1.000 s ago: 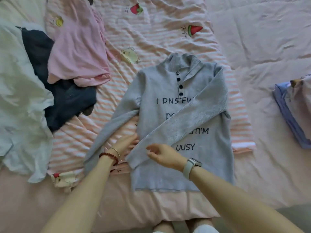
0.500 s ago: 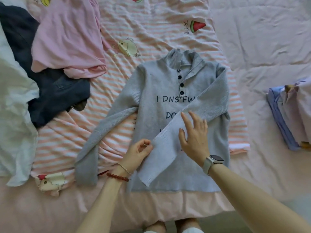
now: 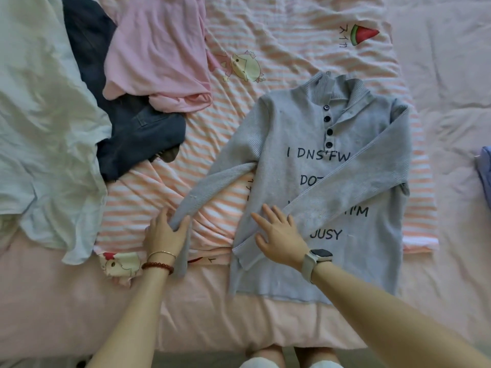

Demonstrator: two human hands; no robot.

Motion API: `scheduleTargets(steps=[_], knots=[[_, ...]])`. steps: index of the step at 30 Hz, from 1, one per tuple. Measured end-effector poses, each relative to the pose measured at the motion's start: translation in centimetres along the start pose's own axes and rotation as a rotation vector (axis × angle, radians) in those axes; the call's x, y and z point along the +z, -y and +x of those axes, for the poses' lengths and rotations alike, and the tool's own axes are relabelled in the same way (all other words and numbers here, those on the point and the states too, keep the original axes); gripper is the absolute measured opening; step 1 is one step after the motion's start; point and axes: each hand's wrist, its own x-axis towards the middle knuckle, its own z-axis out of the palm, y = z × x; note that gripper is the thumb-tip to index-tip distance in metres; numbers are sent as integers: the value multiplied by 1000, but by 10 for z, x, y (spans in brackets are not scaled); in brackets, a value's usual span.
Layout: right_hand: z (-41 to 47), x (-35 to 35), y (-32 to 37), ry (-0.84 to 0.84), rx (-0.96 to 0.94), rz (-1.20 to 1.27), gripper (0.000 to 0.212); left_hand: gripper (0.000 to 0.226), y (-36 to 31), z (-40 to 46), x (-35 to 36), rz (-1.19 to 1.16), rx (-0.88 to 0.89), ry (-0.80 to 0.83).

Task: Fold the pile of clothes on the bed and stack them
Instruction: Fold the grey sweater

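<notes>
In the head view, a grey knit sweater [image 3: 318,187] is laid face up on the bed [image 3: 438,62], over a pink-and-white striped sheet [image 3: 292,27]. One sleeve is already folded diagonally across the sweater's printed front, its cuff near the lower left of the body. The right hand [image 3: 281,235] is laid flat on that cuff with fingers spread and straight, nothing being grasped. The other sleeve [image 3: 212,187] stretches out to the left of the sweater, and its end is gripped by the left hand [image 3: 164,232], fingers and thumb curled round the knit.

Left of the sweater, the unfolded pile is seen: a pink top [image 3: 159,54] over a dark navy garment [image 3: 132,128], with a pale mint garment [image 3: 45,128] beyond. At the far right of the sweater, the edge of a blue folded item [image 3: 485,176] is just visible.

The step in hand is judged to be folding the second sleeve. It would best be lifted clear of the sheet, carried across the chest, and laid over the first sleeve while the body is kept pinned flat, so that no wrinkle is trapped.
</notes>
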Motion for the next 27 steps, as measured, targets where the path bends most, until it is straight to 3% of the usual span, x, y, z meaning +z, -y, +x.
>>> scheduleTargets(steps=[2,3,4,6,8,9,10,12,13,14,15,18,20,22,25,27], knots=[[5,2,16,-44,23,123,49,35,9,0,-1,56,114,103],[7,2,22,-99,38,202,47,24,11,-3,-6,17,135,70],[8,1,26,-159,54,295,45,16,14,-4,-13,-75,122,-29],[10,-3,31,-270,91,490,40,15,23,-5,-29,-196,163,-391],[8,-7,35,-360,118,645,36,20,24,-17,-39,-116,402,-676],[8,-9,37,-393,124,700,35,23,27,-24,-35,50,548,-667],[8,-10,39,-415,129,733,35,26,32,-35,-24,252,652,-503],[9,-10,43,-416,123,725,36,32,43,-52,-8,491,529,125],[10,-8,45,-403,111,704,36,32,53,-53,0,485,378,315],[13,-6,46,-393,99,689,36,31,59,-51,4,400,293,355],[15,-5,46,-387,87,681,36,29,61,-51,2,290,280,261],[23,-3,49,-383,68,690,35,44,43,-33,-5,22,320,-186],[26,-2,54,-367,72,690,35,59,26,-19,-8,30,316,-114],[26,2,58,-371,72,718,34,51,12,-11,-4,158,317,29],[27,-1,62,-426,42,790,34,35,3,-25,4,298,655,-63],[28,-5,58,-486,-18,715,39,41,8,-40,15,361,892,77]])
